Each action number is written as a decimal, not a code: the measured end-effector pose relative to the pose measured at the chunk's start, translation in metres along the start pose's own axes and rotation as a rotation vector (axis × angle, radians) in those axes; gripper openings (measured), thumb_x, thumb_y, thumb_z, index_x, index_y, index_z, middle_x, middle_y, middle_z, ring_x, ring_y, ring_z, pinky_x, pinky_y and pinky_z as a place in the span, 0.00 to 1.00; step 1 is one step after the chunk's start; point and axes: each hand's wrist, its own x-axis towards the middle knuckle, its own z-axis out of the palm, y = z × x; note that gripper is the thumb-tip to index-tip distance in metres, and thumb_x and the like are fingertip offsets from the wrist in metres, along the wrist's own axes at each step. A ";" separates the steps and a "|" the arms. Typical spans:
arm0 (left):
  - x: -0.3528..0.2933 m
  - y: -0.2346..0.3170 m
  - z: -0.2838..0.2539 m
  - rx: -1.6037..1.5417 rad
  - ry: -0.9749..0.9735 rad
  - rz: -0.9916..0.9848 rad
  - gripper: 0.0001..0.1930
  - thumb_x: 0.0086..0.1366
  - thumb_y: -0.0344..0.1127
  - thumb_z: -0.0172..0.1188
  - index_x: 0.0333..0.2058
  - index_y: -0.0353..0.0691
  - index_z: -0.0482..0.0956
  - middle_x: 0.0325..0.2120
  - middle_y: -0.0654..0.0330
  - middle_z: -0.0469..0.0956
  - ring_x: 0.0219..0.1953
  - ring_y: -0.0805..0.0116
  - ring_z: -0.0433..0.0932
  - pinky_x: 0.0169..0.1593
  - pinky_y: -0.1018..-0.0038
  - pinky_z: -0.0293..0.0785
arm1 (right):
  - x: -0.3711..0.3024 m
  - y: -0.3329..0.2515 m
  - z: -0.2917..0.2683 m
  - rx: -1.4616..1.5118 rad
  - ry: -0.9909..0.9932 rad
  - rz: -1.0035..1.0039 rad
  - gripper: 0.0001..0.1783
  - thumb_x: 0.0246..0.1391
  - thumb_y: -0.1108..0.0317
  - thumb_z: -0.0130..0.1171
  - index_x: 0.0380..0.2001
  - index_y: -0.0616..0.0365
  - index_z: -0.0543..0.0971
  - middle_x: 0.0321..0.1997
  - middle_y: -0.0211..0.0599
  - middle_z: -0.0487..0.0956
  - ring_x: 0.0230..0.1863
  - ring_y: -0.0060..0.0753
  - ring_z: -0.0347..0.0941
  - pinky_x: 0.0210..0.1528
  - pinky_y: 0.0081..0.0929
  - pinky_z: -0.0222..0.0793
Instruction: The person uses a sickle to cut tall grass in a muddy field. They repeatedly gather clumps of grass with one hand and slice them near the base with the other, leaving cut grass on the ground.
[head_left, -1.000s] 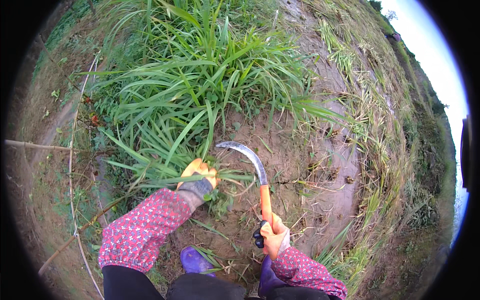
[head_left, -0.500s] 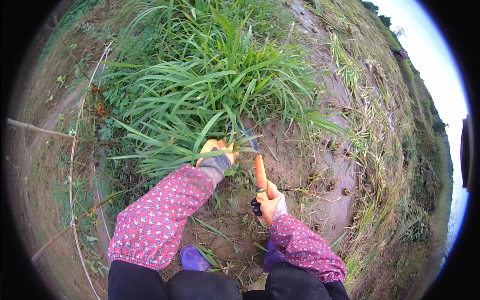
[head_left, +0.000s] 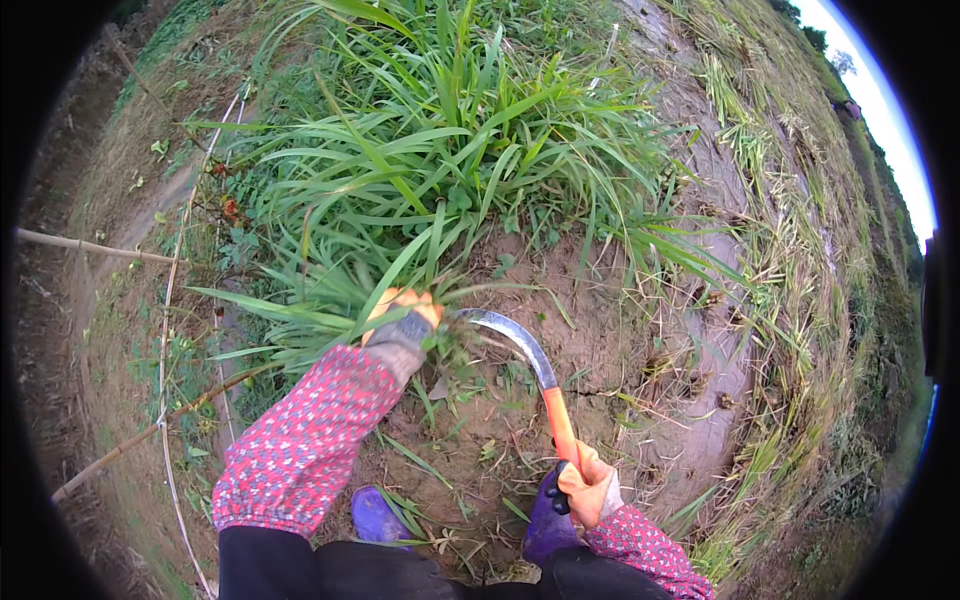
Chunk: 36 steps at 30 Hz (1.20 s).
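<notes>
My left hand [head_left: 402,322], in an orange and grey glove, grips a bunch of long green grass blades [head_left: 400,265] near their base. My right hand [head_left: 588,487], also in an orange glove, holds the orange handle of a sickle [head_left: 540,375]. The curved steel blade arcs left, and its tip sits at the foot of the held grass, just right of my left hand. Both forearms wear red patterned sleeves.
A big clump of tall grass [head_left: 450,150] fills the upper middle. Bare brown soil [head_left: 620,340] lies to the right, with cut dry grass [head_left: 790,230] beyond. Thin canes [head_left: 90,247] lie at the left. Purple boots [head_left: 375,515] show at the bottom.
The sickle has pulled back down and right from the grass base, so its whole blade shows again. My left hand stays on the grass bunch.
</notes>
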 end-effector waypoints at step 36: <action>-0.154 -0.037 -0.022 1.651 -0.077 -0.226 0.19 0.60 0.41 0.51 0.46 0.35 0.66 0.45 0.52 0.71 0.44 0.61 0.72 0.51 0.61 0.68 | 0.017 0.052 -0.061 0.481 -0.061 0.091 0.21 0.48 0.71 0.58 0.48 0.61 0.72 0.24 0.20 0.70 0.17 0.13 0.61 0.17 0.15 0.57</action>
